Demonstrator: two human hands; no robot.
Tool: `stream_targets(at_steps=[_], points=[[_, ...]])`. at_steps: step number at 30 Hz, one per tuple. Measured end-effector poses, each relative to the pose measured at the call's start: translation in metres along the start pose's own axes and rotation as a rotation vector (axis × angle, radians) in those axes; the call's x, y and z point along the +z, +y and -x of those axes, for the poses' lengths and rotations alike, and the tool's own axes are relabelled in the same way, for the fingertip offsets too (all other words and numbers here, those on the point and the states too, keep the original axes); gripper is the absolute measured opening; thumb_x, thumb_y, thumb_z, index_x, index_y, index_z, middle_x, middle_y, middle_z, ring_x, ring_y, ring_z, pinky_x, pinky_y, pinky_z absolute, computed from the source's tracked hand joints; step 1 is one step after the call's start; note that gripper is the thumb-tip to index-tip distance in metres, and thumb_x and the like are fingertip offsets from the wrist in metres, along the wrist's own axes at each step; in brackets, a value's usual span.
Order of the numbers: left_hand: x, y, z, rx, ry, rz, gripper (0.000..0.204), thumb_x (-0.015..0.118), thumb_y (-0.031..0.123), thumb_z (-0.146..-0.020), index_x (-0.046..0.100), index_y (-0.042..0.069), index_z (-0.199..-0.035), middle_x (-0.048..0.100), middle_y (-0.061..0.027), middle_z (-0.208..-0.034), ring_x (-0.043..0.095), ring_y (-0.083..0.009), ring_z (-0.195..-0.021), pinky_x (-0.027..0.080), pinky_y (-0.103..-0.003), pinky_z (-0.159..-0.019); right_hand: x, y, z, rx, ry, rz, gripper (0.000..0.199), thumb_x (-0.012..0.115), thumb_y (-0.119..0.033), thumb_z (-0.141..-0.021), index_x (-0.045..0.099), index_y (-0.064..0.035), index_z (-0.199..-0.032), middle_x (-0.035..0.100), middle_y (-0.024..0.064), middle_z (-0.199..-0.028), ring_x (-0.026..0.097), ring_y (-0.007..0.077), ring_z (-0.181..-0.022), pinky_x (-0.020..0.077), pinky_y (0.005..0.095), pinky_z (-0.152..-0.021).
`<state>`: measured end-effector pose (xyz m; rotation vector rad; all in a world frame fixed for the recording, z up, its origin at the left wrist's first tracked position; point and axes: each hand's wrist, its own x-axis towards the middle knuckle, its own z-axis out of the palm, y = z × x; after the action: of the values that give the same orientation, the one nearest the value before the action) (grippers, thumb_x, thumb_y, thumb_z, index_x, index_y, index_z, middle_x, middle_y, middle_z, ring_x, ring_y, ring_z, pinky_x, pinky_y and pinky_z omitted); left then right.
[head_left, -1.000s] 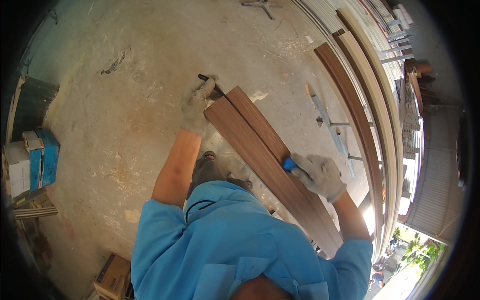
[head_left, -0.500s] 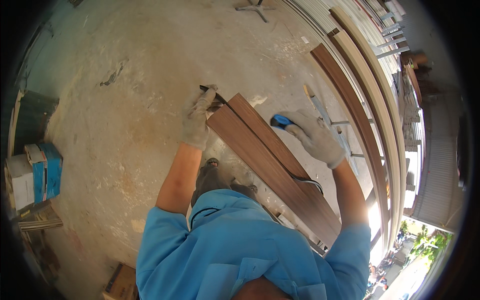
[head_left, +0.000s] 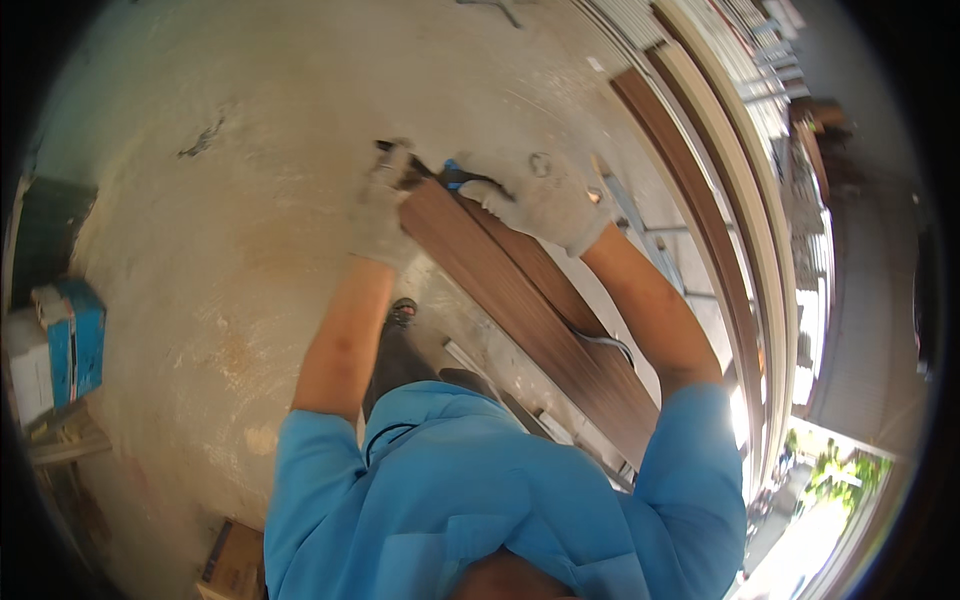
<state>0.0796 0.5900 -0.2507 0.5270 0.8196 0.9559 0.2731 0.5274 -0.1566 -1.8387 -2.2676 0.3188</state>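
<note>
Both hands wear grey gloves. At the far end of two long brown wood-grain boards [head_left: 510, 305], my left hand [head_left: 382, 215] is closed on a dark strip [head_left: 384, 146], whose tip sticks out past the fingers. Close by on the right, my right hand [head_left: 545, 205] grips a blue-and-black hand tool [head_left: 455, 178]. The tool is at the boards' far end, near the left fingers; its exact kind is blurred. A thin pale-edged tail of strip [head_left: 605, 342] curls over the right board lower down.
More long brown and beige profiles [head_left: 690, 170] lie along the right, beside a grey metal frame [head_left: 640, 215]. Blue and white boxes [head_left: 75, 335] stand at the left. A cardboard box [head_left: 235, 560] sits at lower left. My foot [head_left: 404, 310] is below the left forearm.
My right hand has moved left and away from me, bringing the blue-and-black tool to the boards' far end beside my left hand. The whole view has shifted slightly.
</note>
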Motion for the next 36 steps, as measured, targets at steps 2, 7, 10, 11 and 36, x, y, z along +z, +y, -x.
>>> stream_targets(at_steps=[2,7,10,11,36], points=[[-0.006,-0.002,-0.006,0.11,0.002,-0.112,0.031,0.064,0.031,-0.098,0.067,0.007,-0.118,0.068,-0.0039,-0.093,0.064,-0.0117,-0.08,0.053,-0.027,-0.067,-0.01,0.008,0.038,-0.091,-0.035,0.043,0.031,0.058,-0.043,-0.095,0.061,-0.0258,-0.121,0.066,0.0118,-0.078,0.067,0.0311,-0.08,0.0526,0.0445,-0.069],[0.015,0.019,0.007,0.361,0.286,-0.309,0.026,0.067,0.023,-0.097,0.069,0.004,-0.114,0.065,-0.0023,-0.1,0.062,-0.0113,-0.085,0.054,-0.03,-0.073,-0.054,0.004,0.197,-0.146,-0.046,0.075,0.026,0.062,-0.03,-0.093,0.061,-0.0197,-0.117,0.063,0.0052,-0.079,0.065,0.0251,-0.072,0.0517,0.0377,-0.062],[0.068,0.031,0.054,0.515,-0.066,-1.401,0.028,0.064,0.024,-0.098,0.066,0.01,-0.121,0.066,-0.0057,-0.108,0.061,-0.02,-0.097,0.052,-0.034,-0.083,-0.088,0.012,0.293,0.061,-0.014,0.077,0.036,0.067,-0.022,-0.091,0.059,-0.0136,-0.125,0.069,0.0103,-0.096,0.067,0.0246,-0.076,0.0539,0.0361,-0.067],[0.09,0.027,0.077,0.515,-0.132,-1.79,0.029,0.063,0.024,-0.098,0.066,0.011,-0.124,0.066,-0.0068,-0.11,0.061,-0.0229,-0.1,0.051,-0.035,-0.086,-0.094,0.018,0.321,0.073,0.201,-0.062,0.041,0.069,-0.019,-0.09,0.057,-0.0121,-0.129,0.07,0.0125,-0.102,0.067,0.023,-0.078,0.0543,0.0343,-0.069],[0.307,-0.209,0.251,0.093,-1.525,-2.105,0.088,0.084,0.051,-0.069,0.055,0.003,-0.137,0.056,-0.0221,-0.138,0.054,-0.0362,-0.127,0.046,-0.045,-0.104,-0.136,-0.05,0.715,1.09,0.687,-0.407,0.043,0.06,-0.009,-0.088,0.057,-0.0024,-0.13,0.057,0.0031,-0.079,0.052,0.0101,-0.064,0.0443,0.0265,-0.059]])
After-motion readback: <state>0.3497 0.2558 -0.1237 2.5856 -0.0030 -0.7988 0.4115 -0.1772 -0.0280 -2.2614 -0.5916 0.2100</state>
